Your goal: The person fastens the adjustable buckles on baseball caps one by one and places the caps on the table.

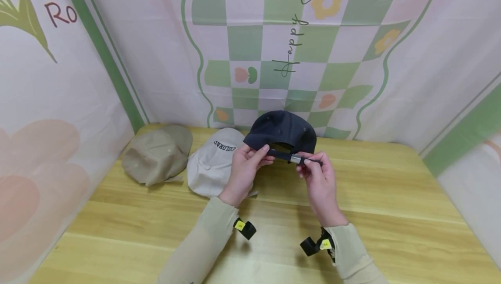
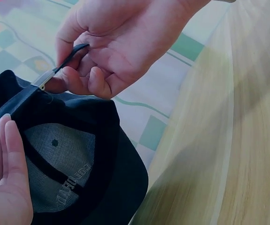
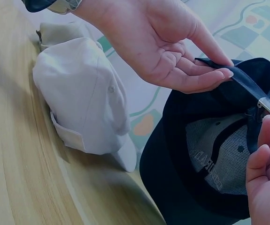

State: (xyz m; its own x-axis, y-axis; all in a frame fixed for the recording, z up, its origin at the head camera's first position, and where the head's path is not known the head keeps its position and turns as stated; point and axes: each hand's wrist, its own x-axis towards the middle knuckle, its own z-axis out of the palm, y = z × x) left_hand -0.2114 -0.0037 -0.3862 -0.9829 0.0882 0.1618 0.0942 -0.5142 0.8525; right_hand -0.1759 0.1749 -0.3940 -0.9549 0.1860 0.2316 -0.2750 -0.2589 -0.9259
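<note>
A dark navy baseball cap (image 1: 282,128) is held up near the back of the table, its rear opening toward me. At the left side of its back strap (image 1: 280,155), my left hand (image 1: 243,172) pinches the band between thumb and fingers. My right hand (image 1: 320,184) pinches the strap's loose end beside a silver metal buckle (image 1: 296,158). In the left wrist view the strap end runs from the buckle into the right hand's fingers (image 2: 78,80). The cap's grey mesh-like lining (image 3: 224,140) and the back of embroidered lettering show inside.
A light grey cap (image 1: 211,166) with dark lettering lies left of the navy one, close to my left forearm. Farther left lies a khaki cap (image 1: 156,155). Printed curtains (image 1: 164,58) stand behind the wooden table (image 1: 391,197) and at its sides.
</note>
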